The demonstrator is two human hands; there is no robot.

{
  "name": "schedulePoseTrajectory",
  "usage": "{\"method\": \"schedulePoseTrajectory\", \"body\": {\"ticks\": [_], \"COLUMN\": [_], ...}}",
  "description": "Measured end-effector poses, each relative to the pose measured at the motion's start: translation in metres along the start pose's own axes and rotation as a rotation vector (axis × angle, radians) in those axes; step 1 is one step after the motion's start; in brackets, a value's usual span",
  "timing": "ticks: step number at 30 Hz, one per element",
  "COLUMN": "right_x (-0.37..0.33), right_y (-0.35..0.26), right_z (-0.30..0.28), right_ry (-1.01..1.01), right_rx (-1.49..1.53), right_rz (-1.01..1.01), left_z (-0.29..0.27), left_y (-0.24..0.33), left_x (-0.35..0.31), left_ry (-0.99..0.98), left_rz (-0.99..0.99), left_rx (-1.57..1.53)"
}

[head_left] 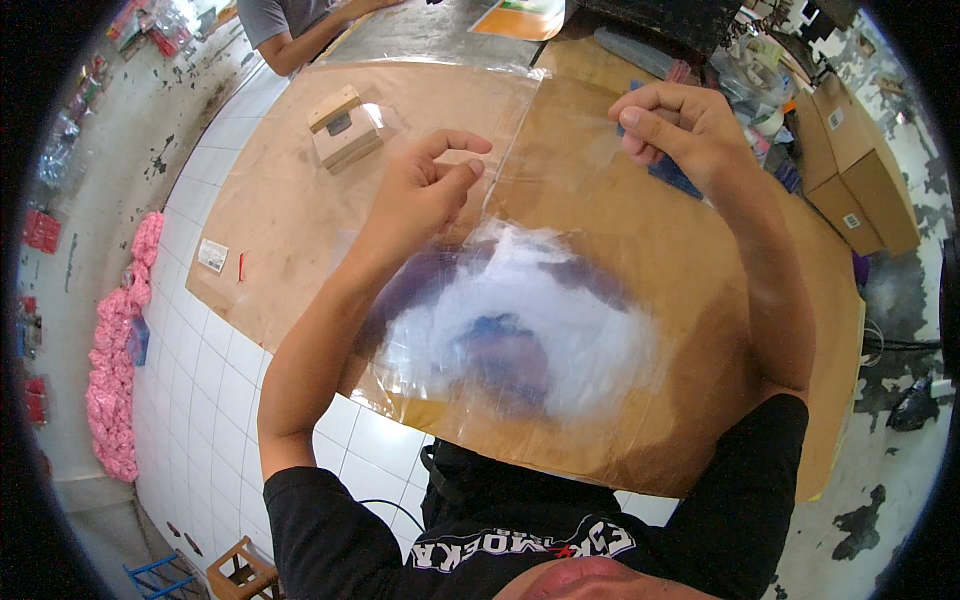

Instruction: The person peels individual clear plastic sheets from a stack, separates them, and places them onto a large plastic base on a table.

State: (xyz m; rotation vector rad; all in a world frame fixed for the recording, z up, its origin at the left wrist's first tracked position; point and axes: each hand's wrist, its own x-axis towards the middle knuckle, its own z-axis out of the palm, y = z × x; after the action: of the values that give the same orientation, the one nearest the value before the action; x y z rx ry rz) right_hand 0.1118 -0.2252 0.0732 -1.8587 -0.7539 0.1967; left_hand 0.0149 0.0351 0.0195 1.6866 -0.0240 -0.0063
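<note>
Both my hands are raised over the table, well apart. My left hand [432, 188] has its fingers curled, with the thumb close under the bent index finger; anything thin and clear in it cannot be made out. Farther right, my right hand [690, 130] is closed in a pinch, thumb against fingers, and what it may hold is hidden or see-through. Beyond my left hand stands a light wooden block [345, 145] with a dark metal piece and a clear film flap at its right side. Glossy clear plastic [560, 330] lies on the table before me, reflecting bright light.
Brown sheeting covers the table [270, 200]; a small white label [212, 255] and a red strip [241, 266] lie at its left. Cardboard boxes [850, 165] and plastic bags [750, 70] crowd the right. Another person's arm [305, 40] rests at the far edge. Pink bundles [115, 370] line the left wall.
</note>
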Motion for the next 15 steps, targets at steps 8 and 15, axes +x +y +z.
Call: {"method": "schedulePoseTrajectory", "body": {"ticks": [8, 15], "right_x": [-0.004, -0.008], "right_y": [-0.008, -0.004], "right_z": [0.011, 0.022], "right_ry": [-0.096, -0.173], "right_rx": [0.08, 0.123], "right_rz": [0.059, 0.106], "left_z": [0.005, 0.001], "left_y": [-0.014, -0.007], "left_x": [0.004, -0.001], "left_ry": [-0.153, -0.401], "left_rz": [0.205, 0.182], "left_rx": [-0.259, -0.413]}}
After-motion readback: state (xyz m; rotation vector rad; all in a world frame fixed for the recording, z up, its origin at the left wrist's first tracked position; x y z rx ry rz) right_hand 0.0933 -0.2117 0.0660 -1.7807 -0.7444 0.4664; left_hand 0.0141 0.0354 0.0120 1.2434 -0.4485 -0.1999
